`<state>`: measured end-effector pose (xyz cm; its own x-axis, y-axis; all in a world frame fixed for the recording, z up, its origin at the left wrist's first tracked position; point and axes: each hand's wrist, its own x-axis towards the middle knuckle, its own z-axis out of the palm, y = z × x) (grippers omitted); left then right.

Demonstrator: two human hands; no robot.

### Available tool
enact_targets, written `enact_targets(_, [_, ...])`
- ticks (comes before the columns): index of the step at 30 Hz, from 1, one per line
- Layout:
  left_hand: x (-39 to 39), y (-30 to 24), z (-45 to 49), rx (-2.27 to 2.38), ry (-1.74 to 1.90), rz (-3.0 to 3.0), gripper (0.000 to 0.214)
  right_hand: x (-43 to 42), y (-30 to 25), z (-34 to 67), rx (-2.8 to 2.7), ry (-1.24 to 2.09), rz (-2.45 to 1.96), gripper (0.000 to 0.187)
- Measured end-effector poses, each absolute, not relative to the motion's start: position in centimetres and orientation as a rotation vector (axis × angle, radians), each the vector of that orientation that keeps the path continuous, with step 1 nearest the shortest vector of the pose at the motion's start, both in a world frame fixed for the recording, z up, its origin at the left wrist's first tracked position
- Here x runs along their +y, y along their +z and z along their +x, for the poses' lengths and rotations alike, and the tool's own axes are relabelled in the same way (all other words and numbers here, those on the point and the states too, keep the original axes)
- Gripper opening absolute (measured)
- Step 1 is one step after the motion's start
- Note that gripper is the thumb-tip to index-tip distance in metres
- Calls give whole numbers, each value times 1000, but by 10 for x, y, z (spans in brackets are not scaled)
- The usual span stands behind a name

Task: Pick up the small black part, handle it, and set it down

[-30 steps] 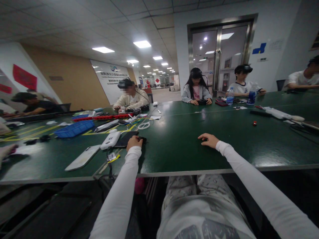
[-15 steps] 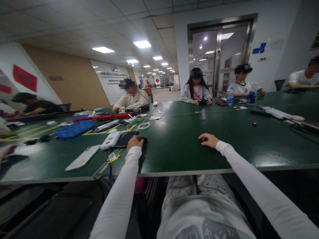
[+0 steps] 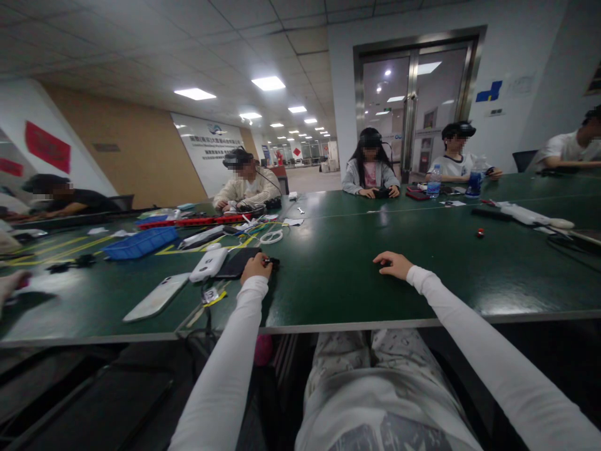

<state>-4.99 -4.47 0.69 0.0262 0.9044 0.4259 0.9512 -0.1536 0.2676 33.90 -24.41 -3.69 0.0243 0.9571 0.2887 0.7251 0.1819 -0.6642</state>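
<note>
My left hand (image 3: pixel 255 267) rests on the green table (image 3: pixel 338 282), fingers curled over a small black object (image 3: pixel 271 262) beside a dark flat device (image 3: pixel 236 263). A white power bank (image 3: pixel 208 265) and a white phone (image 3: pixel 156 297) lie to its left. My right hand (image 3: pixel 393 264) lies palm down on the table further right, fingers bent over a small dark thing that I cannot make out. Both arms wear white sleeves.
A blue tray (image 3: pixel 139 243), red strip (image 3: pixel 192 221), cables and a white ring (image 3: pixel 271 237) clutter the far left. A small red item (image 3: pixel 479 233) and a white device (image 3: pixel 526 215) lie at right. Several people sit around the table; bottles (image 3: pixel 432 181) stand at the far side.
My left hand has shifted slightly forward and right over the small black object. My right hand has stayed put.
</note>
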Motion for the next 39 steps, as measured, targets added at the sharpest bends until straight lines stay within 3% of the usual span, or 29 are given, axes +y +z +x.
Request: enact_targets(39, [-43, 6, -46, -1793, -817, -2236, 22, -244, -37, 339, -1750, 447, -1602, 30])
